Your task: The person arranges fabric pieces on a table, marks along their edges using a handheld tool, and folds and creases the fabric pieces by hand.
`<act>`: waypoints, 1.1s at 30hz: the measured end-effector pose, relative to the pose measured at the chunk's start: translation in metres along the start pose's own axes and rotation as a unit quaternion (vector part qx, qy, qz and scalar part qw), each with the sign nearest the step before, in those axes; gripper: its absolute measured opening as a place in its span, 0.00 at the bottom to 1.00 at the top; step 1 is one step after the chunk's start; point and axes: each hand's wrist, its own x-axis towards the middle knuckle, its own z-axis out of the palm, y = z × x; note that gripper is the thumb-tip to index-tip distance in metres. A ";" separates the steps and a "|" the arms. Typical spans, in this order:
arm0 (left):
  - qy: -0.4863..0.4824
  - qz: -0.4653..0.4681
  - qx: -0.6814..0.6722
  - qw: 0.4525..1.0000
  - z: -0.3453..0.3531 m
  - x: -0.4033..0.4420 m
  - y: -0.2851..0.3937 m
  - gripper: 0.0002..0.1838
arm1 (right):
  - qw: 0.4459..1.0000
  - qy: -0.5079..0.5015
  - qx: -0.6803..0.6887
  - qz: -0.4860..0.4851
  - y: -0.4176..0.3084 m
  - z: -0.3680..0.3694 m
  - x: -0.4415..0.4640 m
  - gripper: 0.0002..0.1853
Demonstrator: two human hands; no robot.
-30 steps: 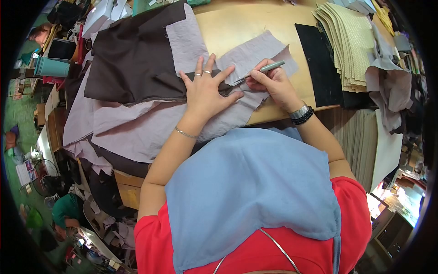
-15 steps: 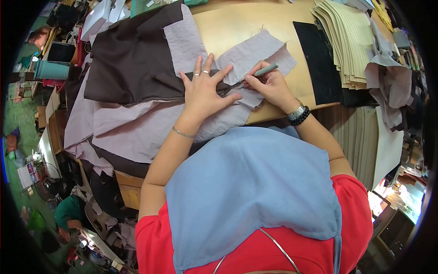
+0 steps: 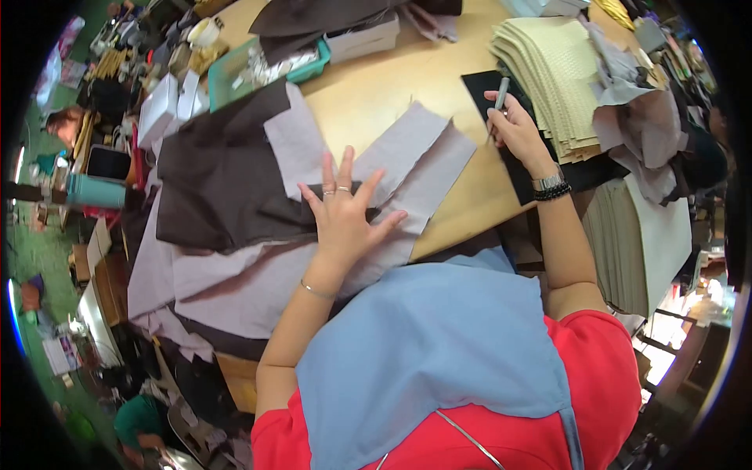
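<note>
My left hand [image 3: 345,223] lies flat with fingers spread, pressing on the inner end of a dark brown garment piece [image 3: 227,172] and the pale mauve cloth [image 3: 227,301] around it. To its right a pale mauve fabric strip [image 3: 403,145] extends over the table, its edge frayed. My right hand [image 3: 517,133] is raised at the right, closed around a grey-green pen [image 3: 502,92], apart from the cloth. Its thin tip points down toward the black sheet. Part of the brown piece is hidden beneath my left hand.
A black sheet [image 3: 513,168] lies beside a stack of cream textured sheets [image 3: 540,86]. Crumpled mauve cloth [image 3: 642,125] hangs at the right. A teal tray [image 3: 227,78] with small white pieces and dark fabric [image 3: 313,19] sit at the back. A person in green [image 3: 141,423] is at lower left.
My right hand has lifted from the cloth with the pen and swung right, over the black sheet. My left hand stays spread on the fabric. The view has shifted, showing more of the table's back.
</note>
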 end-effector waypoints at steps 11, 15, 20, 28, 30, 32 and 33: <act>-0.154 0.082 -0.453 0.874 0.066 0.108 -0.017 0.26 | 0.894 0.054 -0.279 -0.347 0.013 0.030 -0.008 0.10; -0.144 0.138 -0.301 0.932 0.063 0.110 -0.032 0.25 | 0.875 -0.033 -0.235 -0.421 0.017 0.060 -0.005 0.08; -0.154 0.127 -0.161 0.967 0.049 0.104 -0.041 0.25 | 0.879 -0.072 -0.275 -0.383 0.020 0.058 0.007 0.09; -0.165 0.155 -0.137 0.964 0.052 0.102 -0.042 0.24 | 0.844 -0.045 -0.323 -0.426 0.017 0.059 0.007 0.16; -0.161 0.154 -0.143 0.964 0.052 0.102 -0.042 0.24 | 0.838 -0.045 -0.328 -0.433 0.017 0.059 0.006 0.19; -0.157 0.154 -0.146 0.964 0.052 0.102 -0.042 0.24 | 0.837 -0.048 -0.332 -0.432 0.018 0.060 0.007 0.20; -0.155 0.154 -0.148 0.965 0.052 0.102 -0.041 0.24 | 0.837 -0.050 -0.334 -0.431 0.019 0.060 0.007 0.21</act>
